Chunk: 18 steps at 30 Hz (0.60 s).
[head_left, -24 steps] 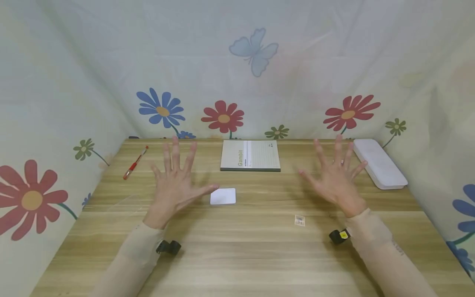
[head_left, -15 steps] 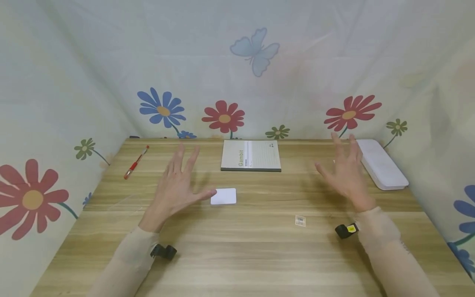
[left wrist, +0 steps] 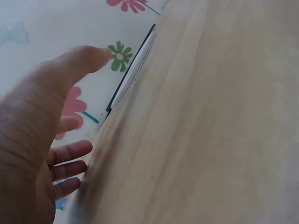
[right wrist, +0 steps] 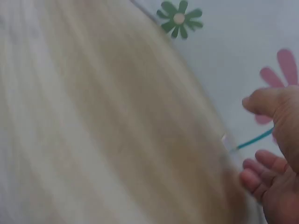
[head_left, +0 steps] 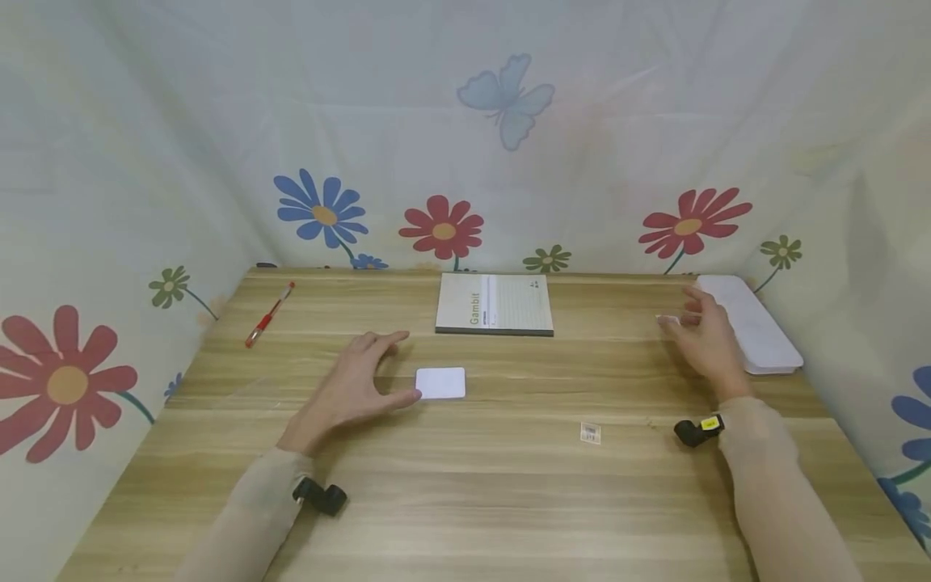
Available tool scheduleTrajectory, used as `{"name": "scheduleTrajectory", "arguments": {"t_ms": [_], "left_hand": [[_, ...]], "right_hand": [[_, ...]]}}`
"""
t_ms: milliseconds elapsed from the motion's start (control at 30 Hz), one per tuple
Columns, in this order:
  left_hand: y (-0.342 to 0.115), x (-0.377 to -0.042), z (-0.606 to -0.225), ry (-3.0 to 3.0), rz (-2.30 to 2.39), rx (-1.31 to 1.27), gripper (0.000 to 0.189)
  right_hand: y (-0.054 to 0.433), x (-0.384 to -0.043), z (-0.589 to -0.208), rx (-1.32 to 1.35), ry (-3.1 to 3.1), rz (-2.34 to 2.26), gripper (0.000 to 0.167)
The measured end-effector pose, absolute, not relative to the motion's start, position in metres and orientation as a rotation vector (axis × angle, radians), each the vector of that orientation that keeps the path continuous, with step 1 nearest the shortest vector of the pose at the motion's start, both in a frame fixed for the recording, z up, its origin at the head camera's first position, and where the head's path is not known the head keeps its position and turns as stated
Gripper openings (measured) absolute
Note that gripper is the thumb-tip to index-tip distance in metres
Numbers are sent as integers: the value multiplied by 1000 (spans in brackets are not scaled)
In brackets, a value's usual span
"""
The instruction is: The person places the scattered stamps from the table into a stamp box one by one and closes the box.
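Observation:
My left hand (head_left: 347,390) is just left of a small white card (head_left: 440,383), its thumb tip at the card's lower left edge in the head view. Whether they touch I cannot tell. In the left wrist view its thumb and fingers stand apart with nothing between them. Beside the white oblong case (head_left: 752,325) at the right is my right hand (head_left: 709,343), fingers loosely bent. A small clear or whitish piece (head_left: 668,321) lies by its thumb and is partly hidden. The right wrist view has a gap between thumb and fingers.
A notebook (head_left: 494,304) marked "Gambit" lies at the table's back edge. The red pen (head_left: 270,315) is at the back left. A small printed sticker (head_left: 591,433) lies right of centre. Flowered cloth (head_left: 618,162) surrounds the wooden table (head_left: 494,501).
Both hands have come down from a spread-fingered pose, and their fingers have bent. The right hand has moved right, towards the white case. The card, notebook and pen stay in place.

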State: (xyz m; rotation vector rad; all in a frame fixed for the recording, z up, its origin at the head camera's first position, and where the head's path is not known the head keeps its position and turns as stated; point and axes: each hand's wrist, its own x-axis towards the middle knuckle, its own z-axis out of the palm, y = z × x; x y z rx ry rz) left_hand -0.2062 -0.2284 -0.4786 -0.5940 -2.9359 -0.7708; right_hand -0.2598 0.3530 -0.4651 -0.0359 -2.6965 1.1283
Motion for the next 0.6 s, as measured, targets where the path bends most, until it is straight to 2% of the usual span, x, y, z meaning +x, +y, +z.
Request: {"name": "scheduleTrajectory", "arguments": {"t_ms": [167, 367, 600], "left_hand": [[-233, -209, -489, -2886, -789, -641, 94], [-234, -212, -497, -2820, -797, -708, 77], [-234, -211, -500, -2800, -829, -742, 63]], "right_hand": [[360, -263, -483, -62, -2684, 1112, 78], [365, -267, -488, -29, -2699, 1005, 69], [364, -266, -488, 16, -2750, 867, 44]]}}
